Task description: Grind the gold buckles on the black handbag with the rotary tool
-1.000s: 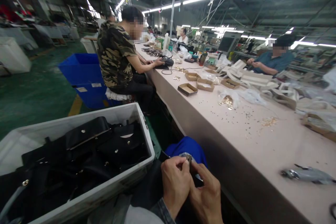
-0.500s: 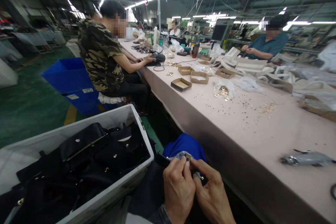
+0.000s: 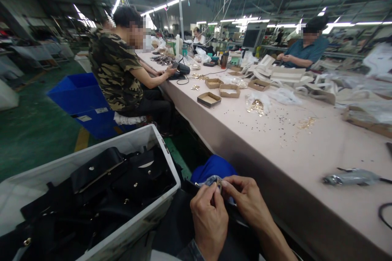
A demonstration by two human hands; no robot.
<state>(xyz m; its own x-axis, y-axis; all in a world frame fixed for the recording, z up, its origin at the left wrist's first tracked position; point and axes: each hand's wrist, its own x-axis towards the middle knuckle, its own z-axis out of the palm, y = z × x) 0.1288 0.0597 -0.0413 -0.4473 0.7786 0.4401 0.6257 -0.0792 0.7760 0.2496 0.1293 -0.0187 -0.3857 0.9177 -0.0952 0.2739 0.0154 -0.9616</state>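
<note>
Both hands (image 3: 228,208) pinch metal clasp (image 3: 219,182) between fingertips.

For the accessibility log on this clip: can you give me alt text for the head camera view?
Left hand and right hand pinch a small silver metal fitting over the lap, beside a white plastic bin full of black leather bags. A long pale pink worktable runs to the right, strewn with small gold hardware, where other people sit working.

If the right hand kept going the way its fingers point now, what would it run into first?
The right hand points left toward the left hand. It would first meet the small metal fitting pinched between both hands, then the left fingertips; depth there is hard to judge.
</note>
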